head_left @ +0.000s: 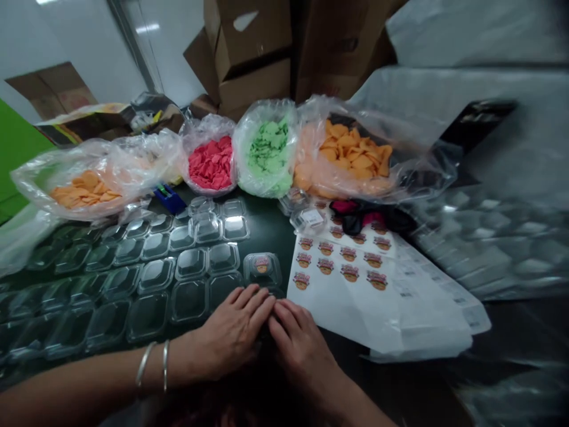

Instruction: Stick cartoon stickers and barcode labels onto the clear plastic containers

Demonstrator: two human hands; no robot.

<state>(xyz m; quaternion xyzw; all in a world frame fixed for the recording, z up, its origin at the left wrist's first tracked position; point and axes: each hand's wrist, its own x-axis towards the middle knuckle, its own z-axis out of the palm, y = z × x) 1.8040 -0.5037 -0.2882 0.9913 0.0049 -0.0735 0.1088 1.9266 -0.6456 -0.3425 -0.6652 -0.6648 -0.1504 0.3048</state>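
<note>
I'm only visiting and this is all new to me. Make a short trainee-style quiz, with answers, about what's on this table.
1. True or false: the right forearm wears two bangles.

2. What colour are the pieces in the bag between the pink pieces and the right-hand orange pieces?
A) blue
B) green
C) white

3. Fill in, as pictured: the sheet of printed logos lies to the ___ of the rows of clear containers.

Key:
1. False: the silver bangles are on the left forearm.
2. B, green.
3. Right.
</note>
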